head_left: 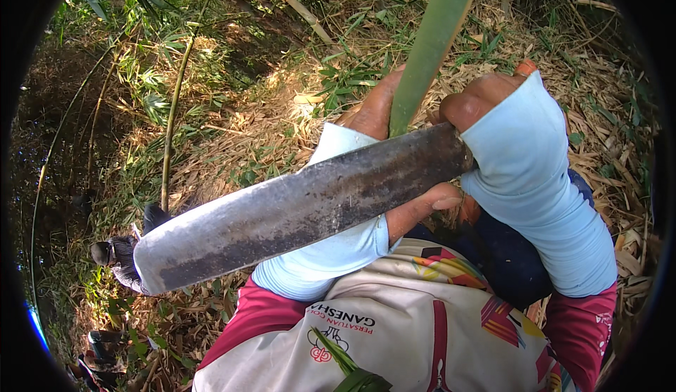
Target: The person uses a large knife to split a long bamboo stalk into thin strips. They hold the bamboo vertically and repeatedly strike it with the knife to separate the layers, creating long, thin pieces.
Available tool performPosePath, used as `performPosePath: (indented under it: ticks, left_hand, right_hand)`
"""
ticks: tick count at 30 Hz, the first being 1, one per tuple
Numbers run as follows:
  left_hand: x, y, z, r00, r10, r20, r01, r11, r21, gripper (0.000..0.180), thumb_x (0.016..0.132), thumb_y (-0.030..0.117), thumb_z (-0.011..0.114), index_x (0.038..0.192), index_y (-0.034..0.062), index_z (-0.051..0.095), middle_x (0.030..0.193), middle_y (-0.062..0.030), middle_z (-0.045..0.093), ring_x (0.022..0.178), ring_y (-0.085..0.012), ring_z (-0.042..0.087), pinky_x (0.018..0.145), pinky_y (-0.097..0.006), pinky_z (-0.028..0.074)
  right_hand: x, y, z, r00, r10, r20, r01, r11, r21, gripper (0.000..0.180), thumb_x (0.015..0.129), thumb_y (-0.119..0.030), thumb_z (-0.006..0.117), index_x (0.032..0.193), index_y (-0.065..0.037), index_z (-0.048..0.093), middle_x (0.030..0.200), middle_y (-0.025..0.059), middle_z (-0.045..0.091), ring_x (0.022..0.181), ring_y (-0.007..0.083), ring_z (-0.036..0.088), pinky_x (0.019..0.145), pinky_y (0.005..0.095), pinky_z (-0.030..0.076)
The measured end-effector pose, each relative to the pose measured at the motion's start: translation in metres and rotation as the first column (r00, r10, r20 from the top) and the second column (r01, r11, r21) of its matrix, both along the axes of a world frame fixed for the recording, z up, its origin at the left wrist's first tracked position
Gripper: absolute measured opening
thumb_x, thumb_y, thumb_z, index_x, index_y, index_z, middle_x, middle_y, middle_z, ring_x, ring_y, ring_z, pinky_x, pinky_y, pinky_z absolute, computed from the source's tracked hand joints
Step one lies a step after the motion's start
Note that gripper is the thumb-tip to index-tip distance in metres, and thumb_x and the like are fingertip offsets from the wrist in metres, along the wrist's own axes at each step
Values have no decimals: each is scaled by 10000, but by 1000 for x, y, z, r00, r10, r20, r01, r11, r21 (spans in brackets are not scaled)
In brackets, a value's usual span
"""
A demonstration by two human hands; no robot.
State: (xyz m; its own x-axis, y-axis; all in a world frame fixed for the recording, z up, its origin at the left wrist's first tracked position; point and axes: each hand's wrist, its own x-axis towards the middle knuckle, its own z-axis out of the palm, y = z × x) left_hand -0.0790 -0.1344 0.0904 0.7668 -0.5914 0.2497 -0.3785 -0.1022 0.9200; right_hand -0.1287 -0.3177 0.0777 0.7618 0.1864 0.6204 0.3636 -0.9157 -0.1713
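A machete (303, 205) with a broad, dark-stained steel blade lies slantwise across the middle, its squared tip toward the lower left. My right hand (482, 100) is closed at the handle end; most of the handle is hidden. Behind the blade, my left hand (373, 110) is wrapped round the lower part of a green bamboo piece (433, 40), which rises past the top of the view. The blade crosses in front of the bamboo's lower end and covers much of that hand; its thumb shows below. Light blue sleeves cover both my forearms.
Dry bamboo leaves (591, 75) and green shoots cover the ground. Thin bamboo stems (172, 117) stand at the left. Another person (123, 258) is farther off at the left, partly behind the blade tip. A cut stalk (306, 11) lies toward the back.
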Motion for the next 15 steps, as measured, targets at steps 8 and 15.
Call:
performPosePath:
  ticks: [8,15]
  left_hand:
    - [-3,4,-2,993,68,100,-78,991,108,1169,645,662,807,1440,-53,335,1383,-198,461,1244,-264,491,1052,-378,371]
    - [-3,4,5,999,23,28,-28,983,182,1093,667,658,795,1410,-30,386,1330,-183,506,1200,-246,527,1000,-365,416]
  right_hand:
    - [0,1,-1,999,-30,-16,30,999,15,287,643,-250,763,880,-152,636,772,21,551,735,252,601,796,464,418]
    - [1,2,-2,995,-91,46,92,995,-40,238,665,-223,750,857,-149,631,761,18,549,736,237,598,801,456,419]
